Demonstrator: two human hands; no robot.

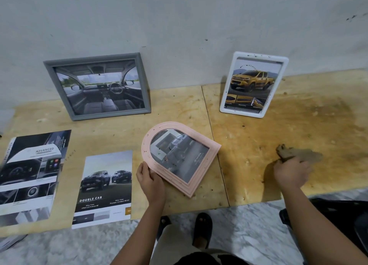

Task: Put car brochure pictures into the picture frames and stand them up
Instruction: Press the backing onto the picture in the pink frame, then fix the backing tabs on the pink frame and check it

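Three frames are on the tabletop (258, 185): a grey frame (97, 86) and a white frame (253, 84) stand against the wall, each with a car picture. The left hand (149, 179) grips the pink arched frame (179, 157), lying flat with a picture inside, while the right hand (291, 173) is closed on a brown rag (298, 154). Two loose brochure pages (105, 187) lie at the left.

You have one wide-angle view only, worn on your head and tilted forward and down over the plywood table (258, 137), so no second view overlaps it. It faces the grey wall (179, 21) behind the table, whose lines bow towards the picture's edges. It sits close: both forearms enter from the bottom edge, with floor (249, 225) and sandalled feet below.
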